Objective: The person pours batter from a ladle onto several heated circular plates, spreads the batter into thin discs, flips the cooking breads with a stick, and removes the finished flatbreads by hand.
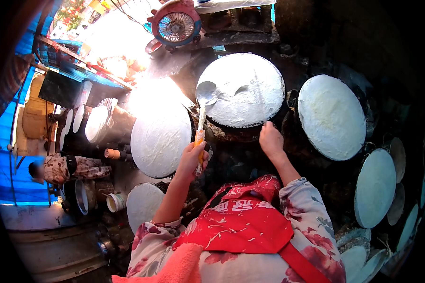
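Observation:
My left hand (192, 161) grips the orange handle of a metal ladle (208, 92) smeared with white batter. The ladle's bowl rests on or just over the left side of a round sheet of white batter (249, 90) on a dark griddle straight before me. A small hollow or shadow marks the sheet to the right of the bowl. My right hand (271, 139) is at the front rim of that griddle, its fingers curled in and no object visible in them. Whether its fingertips touch the rim, I cannot tell.
Similar white rounds stand at the left (161, 141) and the right (332, 118), with several more farther around. A red and blue fan (176, 27) is at the back. On the far left are a person (76, 168) and a white bucket (116, 202).

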Demonstrator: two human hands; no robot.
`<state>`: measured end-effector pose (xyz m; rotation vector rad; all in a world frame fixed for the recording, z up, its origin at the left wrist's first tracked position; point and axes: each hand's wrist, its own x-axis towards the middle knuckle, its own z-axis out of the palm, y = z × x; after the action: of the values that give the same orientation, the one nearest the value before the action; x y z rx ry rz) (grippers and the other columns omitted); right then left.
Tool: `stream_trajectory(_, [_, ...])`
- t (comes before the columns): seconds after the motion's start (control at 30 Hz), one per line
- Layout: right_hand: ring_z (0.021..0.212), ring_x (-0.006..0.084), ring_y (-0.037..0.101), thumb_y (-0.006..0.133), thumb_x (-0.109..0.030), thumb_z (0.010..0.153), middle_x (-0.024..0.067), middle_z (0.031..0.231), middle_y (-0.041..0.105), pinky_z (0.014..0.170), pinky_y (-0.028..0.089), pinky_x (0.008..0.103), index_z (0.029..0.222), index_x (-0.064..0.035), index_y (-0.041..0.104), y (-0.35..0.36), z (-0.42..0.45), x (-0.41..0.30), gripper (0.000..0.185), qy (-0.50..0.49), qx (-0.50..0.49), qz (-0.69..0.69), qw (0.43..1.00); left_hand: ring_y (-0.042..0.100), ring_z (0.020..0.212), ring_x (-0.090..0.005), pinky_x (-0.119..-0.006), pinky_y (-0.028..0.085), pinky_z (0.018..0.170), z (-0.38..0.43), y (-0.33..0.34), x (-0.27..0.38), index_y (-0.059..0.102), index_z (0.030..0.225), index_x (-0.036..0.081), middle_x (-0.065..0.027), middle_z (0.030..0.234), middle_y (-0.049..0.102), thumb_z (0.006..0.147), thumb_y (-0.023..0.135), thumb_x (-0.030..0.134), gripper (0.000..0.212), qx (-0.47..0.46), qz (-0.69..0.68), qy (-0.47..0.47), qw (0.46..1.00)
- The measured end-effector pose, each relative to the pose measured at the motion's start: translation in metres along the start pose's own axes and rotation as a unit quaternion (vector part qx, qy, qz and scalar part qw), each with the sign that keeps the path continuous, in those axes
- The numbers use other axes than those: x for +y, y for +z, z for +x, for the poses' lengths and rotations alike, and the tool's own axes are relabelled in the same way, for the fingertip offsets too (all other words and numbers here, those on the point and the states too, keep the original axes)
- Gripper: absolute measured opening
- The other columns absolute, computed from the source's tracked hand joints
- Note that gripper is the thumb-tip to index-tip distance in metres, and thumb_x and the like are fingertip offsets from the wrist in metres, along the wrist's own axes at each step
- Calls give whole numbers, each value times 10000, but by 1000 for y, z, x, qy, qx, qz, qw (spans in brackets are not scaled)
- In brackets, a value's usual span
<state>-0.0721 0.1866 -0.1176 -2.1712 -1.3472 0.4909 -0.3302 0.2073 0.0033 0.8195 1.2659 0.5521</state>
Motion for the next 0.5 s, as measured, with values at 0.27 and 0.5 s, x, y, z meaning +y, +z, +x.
stream_trajectory(0.27, [766, 432, 630, 489, -221, 916, 238, 794, 644, 701, 485, 529, 918, -9, 513, 50, -26, -33, 214, -68, -129, 88, 985, 489, 465, -102, -233, 383, 376, 5, 17, 0, 472, 1172, 72, -15, 681, 501, 947, 541, 292, 323, -7, -33, -29, 999])
stream_trajectory(0.5, [774, 427, 621, 506, -205, 919, 243, 830, 636, 680, 481, 502, 934, -14, 541, 21, -33, -66, 195, -115, -152, 243, 951, 414, 416, -98, -233, 324, 380, -33, -6, 4, 479, 1194, 70, -11, 641, 433, 986, 473, 303, 313, -64, -225, 30, 972])
